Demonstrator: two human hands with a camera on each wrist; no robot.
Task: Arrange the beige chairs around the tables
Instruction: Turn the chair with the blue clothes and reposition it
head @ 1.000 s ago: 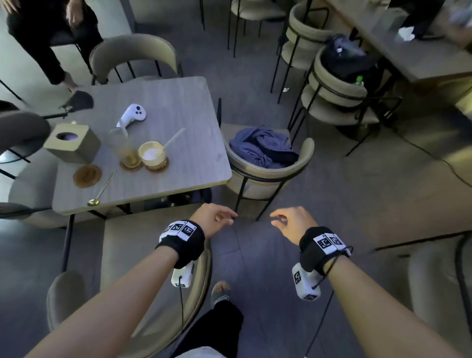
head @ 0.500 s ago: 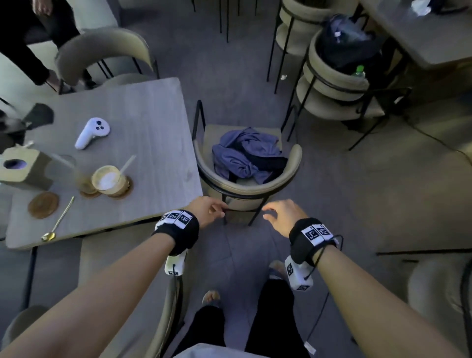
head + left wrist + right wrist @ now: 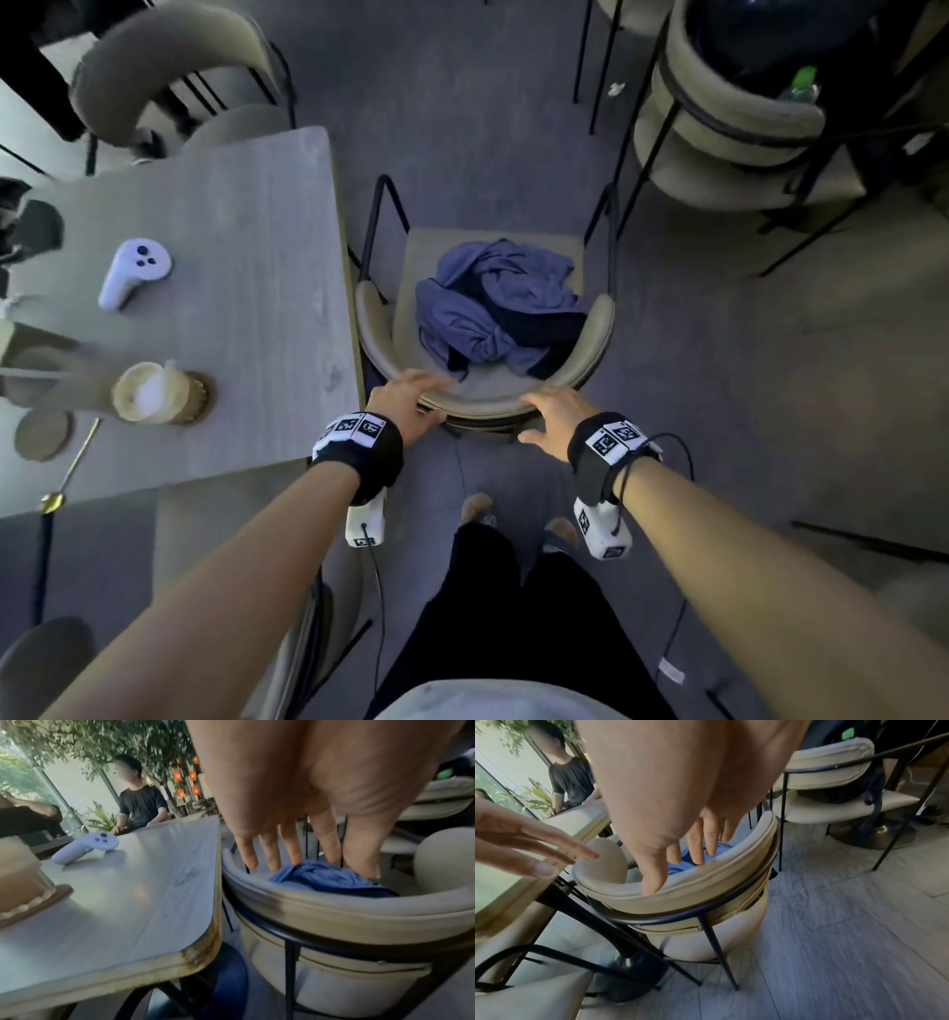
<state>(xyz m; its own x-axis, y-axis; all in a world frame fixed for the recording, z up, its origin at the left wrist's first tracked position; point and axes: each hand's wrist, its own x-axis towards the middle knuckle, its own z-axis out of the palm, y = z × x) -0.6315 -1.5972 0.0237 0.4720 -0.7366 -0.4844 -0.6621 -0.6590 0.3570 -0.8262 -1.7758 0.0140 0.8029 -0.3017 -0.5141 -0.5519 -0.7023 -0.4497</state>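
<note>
Two hands are positioned at the curved backrest of a beige chair [image 3: 583, 354], which stands just beside the right edge of the worktop [image 3: 246, 308] with its seat facing away from the person. The left hand [image 3: 405, 398] is held over the left part of the backrest rim with fingers straight and spread; nothing is gripped, and contact with the rim cannot be confirmed. The right hand [image 3: 557, 413] is held at the right part of the rim, fingers extended and relaxed, with the thumb seen against the backrest padding in the right wrist view. A crumpled blue garment [image 3: 493, 308] is lying on the chair seat. On the worktop, a white controller [image 3: 131, 272], a drink cup [image 3: 149, 393] on a coaster, a second round coaster [image 3: 43, 434] and a gold spoon [image 3: 72, 467] are located. Further beige chairs are seen at the far side of the worktop [image 3: 169, 67] and to the right [image 3: 719, 113], the latter holding a dark bag [image 3: 770, 25].
</note>
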